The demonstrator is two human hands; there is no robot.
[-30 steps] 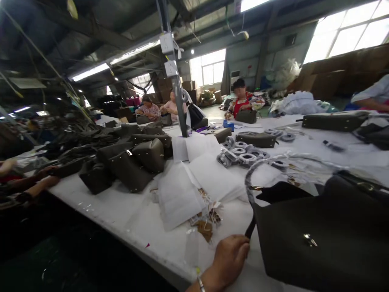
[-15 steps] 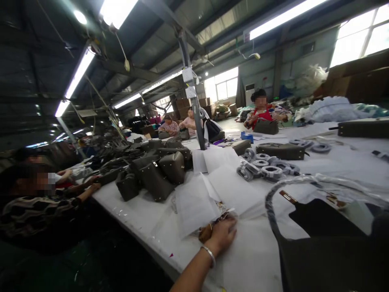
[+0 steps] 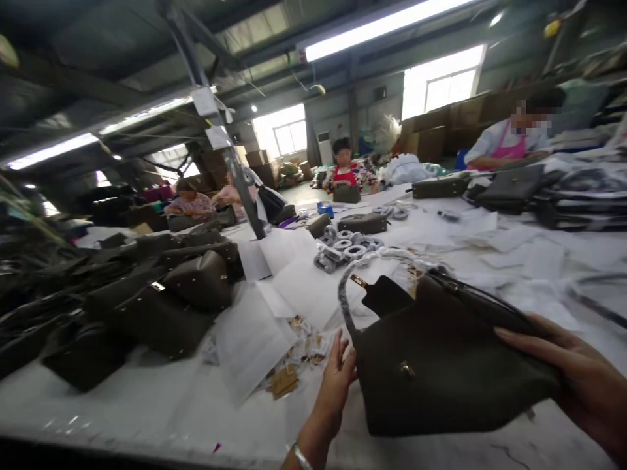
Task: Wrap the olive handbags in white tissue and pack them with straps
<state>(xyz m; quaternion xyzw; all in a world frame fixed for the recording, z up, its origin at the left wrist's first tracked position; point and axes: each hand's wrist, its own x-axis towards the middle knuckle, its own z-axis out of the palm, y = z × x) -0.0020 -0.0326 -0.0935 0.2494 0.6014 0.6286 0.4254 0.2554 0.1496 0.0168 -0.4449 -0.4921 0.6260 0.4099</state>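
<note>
A dark olive handbag (image 3: 441,372) stands tilted above the white table in front of me, its flap folded back and its wrapped handle (image 3: 344,294) arching up on the left. A small gold clasp (image 3: 406,369) shows on its front. My right hand (image 3: 573,365) grips the bag's right side, thumb on the near face and the other fingers partly hidden. Beside the left edge is my left hand (image 3: 336,378), fingers stretched upward; whether it touches the bag I cannot tell. Small brown and clear packets (image 3: 285,381) lie left of that hand.
White foam sheets (image 3: 255,343) cover part of the table (image 3: 161,411). Several dark bags (image 3: 161,320) are heaped at left. Wrapped grey rings (image 3: 353,250) lie beyond my bag. Co-workers sit across the table, one in a red apron (image 3: 345,176), another in a pink apron (image 3: 507,147).
The view has swung right. My left hand has left the small packets and come to the handbag's left edge. My right hand has come into view, holding the bag.
</note>
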